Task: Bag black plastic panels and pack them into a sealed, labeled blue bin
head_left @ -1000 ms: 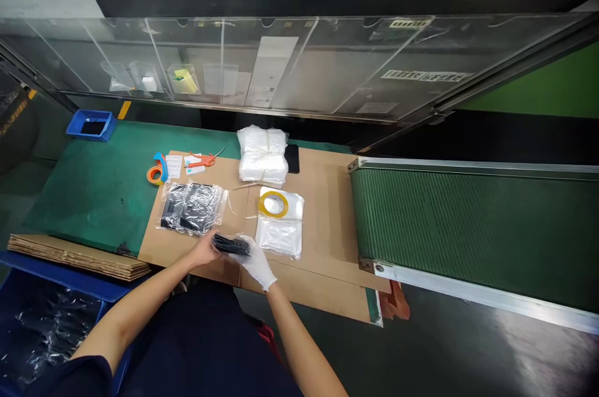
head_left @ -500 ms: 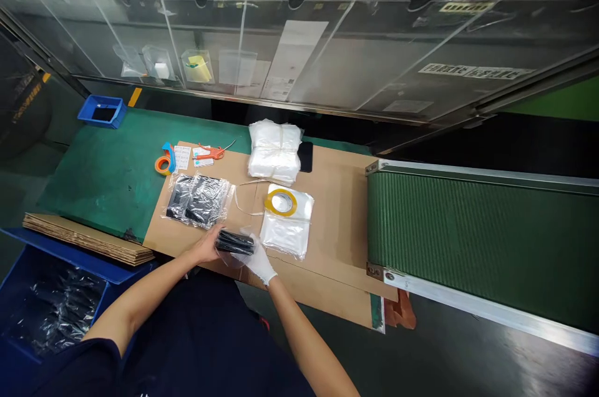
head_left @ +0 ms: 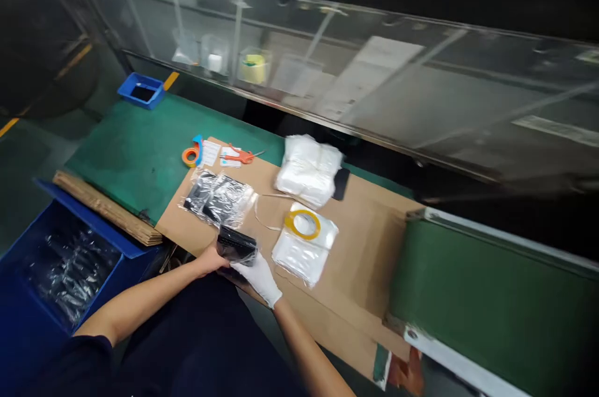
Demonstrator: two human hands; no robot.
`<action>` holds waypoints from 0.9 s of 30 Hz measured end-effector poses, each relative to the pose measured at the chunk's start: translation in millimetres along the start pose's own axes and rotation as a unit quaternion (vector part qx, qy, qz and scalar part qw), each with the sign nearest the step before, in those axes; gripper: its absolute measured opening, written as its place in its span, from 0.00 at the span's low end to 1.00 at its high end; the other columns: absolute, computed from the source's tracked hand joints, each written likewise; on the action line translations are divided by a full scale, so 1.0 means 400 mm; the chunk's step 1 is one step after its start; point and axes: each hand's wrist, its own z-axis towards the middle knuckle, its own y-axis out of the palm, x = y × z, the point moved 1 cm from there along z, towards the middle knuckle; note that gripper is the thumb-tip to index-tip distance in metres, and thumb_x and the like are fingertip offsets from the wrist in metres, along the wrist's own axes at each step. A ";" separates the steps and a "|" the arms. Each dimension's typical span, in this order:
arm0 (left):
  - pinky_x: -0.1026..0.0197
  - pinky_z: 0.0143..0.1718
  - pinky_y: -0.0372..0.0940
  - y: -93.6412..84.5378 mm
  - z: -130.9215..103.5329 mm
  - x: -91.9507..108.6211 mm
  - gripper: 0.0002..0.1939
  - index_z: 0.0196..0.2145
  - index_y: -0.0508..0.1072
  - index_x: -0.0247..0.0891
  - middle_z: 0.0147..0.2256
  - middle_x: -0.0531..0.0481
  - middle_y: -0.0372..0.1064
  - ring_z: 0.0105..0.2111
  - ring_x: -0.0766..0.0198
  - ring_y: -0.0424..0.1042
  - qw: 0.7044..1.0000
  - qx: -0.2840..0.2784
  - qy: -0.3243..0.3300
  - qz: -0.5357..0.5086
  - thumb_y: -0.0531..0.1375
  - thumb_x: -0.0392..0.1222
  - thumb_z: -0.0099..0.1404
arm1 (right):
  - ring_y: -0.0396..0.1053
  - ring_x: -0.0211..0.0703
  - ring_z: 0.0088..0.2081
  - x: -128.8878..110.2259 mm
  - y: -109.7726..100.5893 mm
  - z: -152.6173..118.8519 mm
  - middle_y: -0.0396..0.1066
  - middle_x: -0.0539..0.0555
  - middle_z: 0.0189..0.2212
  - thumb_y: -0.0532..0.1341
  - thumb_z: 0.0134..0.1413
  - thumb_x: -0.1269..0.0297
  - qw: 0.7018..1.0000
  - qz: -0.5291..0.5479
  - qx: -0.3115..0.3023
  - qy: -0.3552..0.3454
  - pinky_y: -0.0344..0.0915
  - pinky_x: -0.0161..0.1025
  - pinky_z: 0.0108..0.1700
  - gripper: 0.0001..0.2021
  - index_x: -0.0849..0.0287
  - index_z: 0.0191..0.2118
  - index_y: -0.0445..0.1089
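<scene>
A stack of flat black pieces in a clear plastic bag [head_left: 236, 245] is gripped between both hands at the table's near edge. My left hand [head_left: 211, 259], bare, is closed on its left side. My right hand [head_left: 260, 278], in a white glove, is closed on its lower right; some of its fingers are hidden behind the bag. Just beyond lie two flat bagged black packs [head_left: 224, 198], partly overlapping. To the right rests a stack of clear plastic bags [head_left: 299, 256] with a roll of yellow tape [head_left: 303, 224] on top.
A larger bundle of white bags [head_left: 309, 169] sits behind. Orange-handled scissors [head_left: 241, 155] and an orange tape roll [head_left: 190, 156] lie left of it. A conveyor belt [head_left: 491, 297] stands right. At left are cardboard sheets [head_left: 107, 206] and a blue bin [head_left: 121, 272] holding bagged black items.
The view has turned and tilted, so the table appears slanted. The bagged black stack is now tipped more upright in my hands, its broad face showing. Both hands still hold it.
</scene>
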 end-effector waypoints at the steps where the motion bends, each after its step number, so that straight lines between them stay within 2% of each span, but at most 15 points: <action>1: 0.47 0.53 0.69 -0.010 -0.029 -0.001 0.33 0.48 0.72 0.34 0.43 0.42 0.79 0.47 0.47 0.77 0.999 0.016 -0.010 -0.042 0.70 0.30 0.41 | 0.80 0.57 0.45 -0.029 0.015 -0.008 0.81 0.59 0.43 0.73 0.41 0.55 1.000 -0.012 -0.019 0.007 0.76 0.52 0.51 0.26 0.58 0.48 0.74; 3: 0.46 0.49 0.71 -0.040 -0.092 0.002 0.29 0.44 0.74 0.34 0.41 0.41 0.79 0.43 0.47 0.78 0.994 0.040 -0.007 -0.106 0.70 0.32 0.41 | 0.79 0.57 0.46 -0.089 0.055 -0.015 0.81 0.59 0.45 0.74 0.41 0.56 0.997 -0.045 -0.065 0.009 0.76 0.52 0.52 0.28 0.58 0.50 0.73; 6: 0.46 0.51 0.70 -0.112 -0.191 0.020 0.28 0.42 0.77 0.35 0.42 0.42 0.80 0.45 0.46 0.78 0.970 0.063 0.019 -0.236 0.70 0.32 0.39 | 0.79 0.58 0.48 -0.178 0.146 -0.004 0.80 0.59 0.48 0.76 0.39 0.55 0.979 -0.091 -0.179 -0.029 0.76 0.53 0.54 0.32 0.56 0.53 0.72; 8: 0.46 0.54 0.69 -0.170 -0.256 0.037 0.29 0.43 0.77 0.37 0.44 0.43 0.80 0.48 0.46 0.77 0.949 0.080 0.052 -0.301 0.71 0.30 0.38 | 0.79 0.58 0.48 -0.236 0.222 0.007 0.80 0.59 0.48 0.76 0.40 0.54 0.963 -0.110 -0.242 -0.051 0.76 0.53 0.54 0.31 0.55 0.52 0.73; 11: 0.47 0.56 0.67 -0.274 -0.348 0.060 0.32 0.46 0.77 0.37 0.45 0.43 0.80 0.48 0.47 0.77 0.935 0.097 0.118 -0.322 0.73 0.31 0.40 | 0.79 0.57 0.46 -0.329 0.356 0.021 0.81 0.59 0.46 0.75 0.41 0.53 0.943 -0.145 -0.293 -0.066 0.76 0.54 0.52 0.27 0.56 0.48 0.74; 13: 0.46 0.56 0.67 -0.366 -0.415 0.066 0.35 0.51 0.75 0.37 0.46 0.42 0.79 0.48 0.47 0.77 0.934 0.108 0.170 -0.296 0.75 0.36 0.44 | 0.80 0.57 0.44 -0.394 0.462 0.025 0.81 0.58 0.44 0.74 0.42 0.52 0.922 -0.179 -0.336 -0.073 0.77 0.53 0.51 0.26 0.57 0.48 0.75; 15: 0.45 0.58 0.66 -0.482 -0.493 0.049 0.39 0.56 0.72 0.38 0.50 0.41 0.77 0.52 0.45 0.75 0.937 0.151 0.216 -0.230 0.76 0.44 0.47 | 0.80 0.56 0.43 -0.453 0.586 0.029 0.82 0.57 0.42 0.73 0.43 0.51 0.894 -0.221 -0.379 -0.090 0.77 0.51 0.48 0.26 0.57 0.48 0.75; 17: 0.44 0.61 0.63 -0.605 -0.578 0.000 0.42 0.59 0.70 0.38 0.53 0.40 0.74 0.57 0.42 0.71 0.940 0.225 0.225 -0.124 0.76 0.50 0.48 | 0.80 0.55 0.42 -0.498 0.724 0.034 0.82 0.56 0.41 0.73 0.43 0.51 0.865 -0.272 -0.398 -0.142 0.77 0.49 0.47 0.29 0.57 0.51 0.75; 18: 0.44 0.63 0.61 -0.663 -0.619 -0.038 0.42 0.60 0.70 0.40 0.56 0.40 0.72 0.60 0.41 0.68 0.939 0.266 0.210 -0.065 0.75 0.53 0.49 | 0.80 0.55 0.43 -0.512 0.796 0.037 0.82 0.55 0.42 0.73 0.43 0.52 0.847 -0.301 -0.398 -0.183 0.76 0.48 0.48 0.31 0.57 0.54 0.73; 20: 0.44 0.66 0.57 -0.753 -0.690 -0.129 0.42 0.60 0.71 0.43 0.59 0.41 0.70 0.64 0.39 0.63 0.934 0.325 0.141 0.050 0.75 0.54 0.49 | 0.80 0.54 0.44 -0.516 0.939 0.044 0.81 0.54 0.43 0.72 0.46 0.53 0.793 -0.370 -0.402 -0.271 0.74 0.46 0.49 0.32 0.56 0.58 0.72; 22: 0.43 0.66 0.57 -0.795 -0.734 -0.227 0.39 0.56 0.75 0.45 0.58 0.40 0.72 0.63 0.36 0.64 0.933 0.329 0.044 0.141 0.76 0.51 0.46 | 0.80 0.55 0.44 -0.484 1.067 0.052 0.81 0.54 0.42 0.69 0.50 0.55 0.712 -0.455 -0.419 -0.333 0.72 0.44 0.49 0.29 0.55 0.59 0.71; 24: 0.41 0.62 0.60 -0.789 -0.749 -0.314 0.30 0.49 0.78 0.43 0.52 0.37 0.75 0.58 0.34 0.70 0.934 0.304 -0.034 0.185 0.74 0.47 0.47 | 0.80 0.56 0.43 -0.419 1.168 0.061 0.81 0.55 0.42 0.67 0.55 0.55 0.612 -0.550 -0.443 -0.356 0.71 0.43 0.47 0.25 0.54 0.58 0.71; 26: 0.41 0.60 0.63 -0.749 -0.746 -0.377 0.18 0.45 0.79 0.42 0.48 0.36 0.77 0.54 0.36 0.74 0.936 0.291 -0.065 0.186 0.68 0.44 0.55 | 0.79 0.56 0.42 -0.333 1.235 0.068 0.81 0.56 0.42 0.64 0.59 0.55 0.509 -0.623 -0.477 -0.353 0.69 0.42 0.46 0.22 0.52 0.58 0.71; 27: 0.42 0.59 0.64 -0.722 -0.742 -0.399 0.16 0.45 0.79 0.42 0.48 0.36 0.77 0.54 0.38 0.74 0.937 0.292 -0.066 0.181 0.65 0.41 0.58 | 0.79 0.55 0.42 -0.286 1.256 0.071 0.81 0.56 0.42 0.63 0.60 0.56 0.468 -0.645 -0.494 -0.348 0.68 0.42 0.46 0.21 0.51 0.57 0.71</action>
